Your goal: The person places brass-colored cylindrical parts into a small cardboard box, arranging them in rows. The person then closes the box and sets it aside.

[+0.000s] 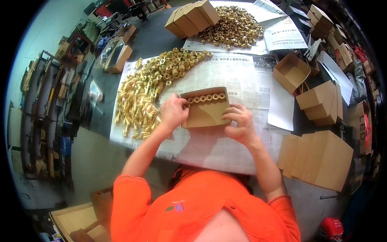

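Note:
A small open cardboard box [207, 116] lies between my hands on newspaper. Along its far inner wall runs a row of several brass nuts [209, 98], their holes facing up. My left hand [174, 111] is closed over the box's left wall, fingertips beside the leftmost nut; whether they also pinch a nut is hidden. At the right wall, my right hand [240, 123] grips the box with curled fingers and thumb. Left of the box are a heap of larger brass nuts [171, 66] and a pile of slender brass fittings [139, 101].
Newspaper [250, 86] covers much of the dark table. Another brass nut heap [234, 26] lies at the back beside closed cardboard boxes [191, 18]. To the right are an open box [291, 72], folded cartons [320, 103] and stacked cartons [316, 157]. Shelving [44, 117] stands at left.

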### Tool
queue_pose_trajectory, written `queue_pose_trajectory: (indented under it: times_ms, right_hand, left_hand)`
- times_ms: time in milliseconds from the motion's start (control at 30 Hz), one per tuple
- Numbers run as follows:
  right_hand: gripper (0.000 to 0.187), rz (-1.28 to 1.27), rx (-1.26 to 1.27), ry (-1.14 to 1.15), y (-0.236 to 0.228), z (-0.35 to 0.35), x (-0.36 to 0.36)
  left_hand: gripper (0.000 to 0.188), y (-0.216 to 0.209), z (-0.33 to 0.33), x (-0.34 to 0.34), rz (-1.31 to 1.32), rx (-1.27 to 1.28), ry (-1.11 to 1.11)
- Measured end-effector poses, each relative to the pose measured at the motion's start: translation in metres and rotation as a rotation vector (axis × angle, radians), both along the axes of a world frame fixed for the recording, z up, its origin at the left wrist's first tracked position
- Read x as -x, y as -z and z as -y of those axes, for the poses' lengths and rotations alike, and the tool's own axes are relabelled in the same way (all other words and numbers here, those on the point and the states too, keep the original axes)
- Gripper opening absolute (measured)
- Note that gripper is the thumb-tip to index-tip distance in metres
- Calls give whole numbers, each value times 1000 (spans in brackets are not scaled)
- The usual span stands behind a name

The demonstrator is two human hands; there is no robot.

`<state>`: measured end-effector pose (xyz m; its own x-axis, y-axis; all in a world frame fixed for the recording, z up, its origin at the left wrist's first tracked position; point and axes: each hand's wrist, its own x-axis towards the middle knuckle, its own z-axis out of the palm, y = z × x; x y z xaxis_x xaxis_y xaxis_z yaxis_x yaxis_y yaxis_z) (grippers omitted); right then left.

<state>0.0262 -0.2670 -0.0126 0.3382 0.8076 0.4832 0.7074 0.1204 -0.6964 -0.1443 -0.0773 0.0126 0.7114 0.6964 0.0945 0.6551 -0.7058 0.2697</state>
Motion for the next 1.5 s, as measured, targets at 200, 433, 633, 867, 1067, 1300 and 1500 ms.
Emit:
queue_pose_trajectory:
  times_ms: [200,433,633,867,1067,1300,1500]
  right_hand:
    - [25,13,-6,-10,1,-2,-1]
    - [25,17,-10,-24,3,-2,-1]
    - [25,-7,1,-17,1,1,-1]
    - [25,-9,-9,-32,-3,-1,0]
    - [25,-5,-2,-36,0,-1,-1]
    - [24,-5,-7,-21,3,0,-1]
    - [24,-12,4,-29,-4,-2,0]
  left_hand:
    - [20,-3,-5,-3,-76,-45,43]
    - [27,-13,-9,-2,-120,13,87]
    - [23,-27,-55,0,283,72,-81]
    - [25,23,-105,-12,-90,-226,-125]
    - [19,2,-96,-3,57,-48,-98]
    - [14,-48,-9,-4,227,136,244]
    - [15,3,4,-20,-137,-149,440]
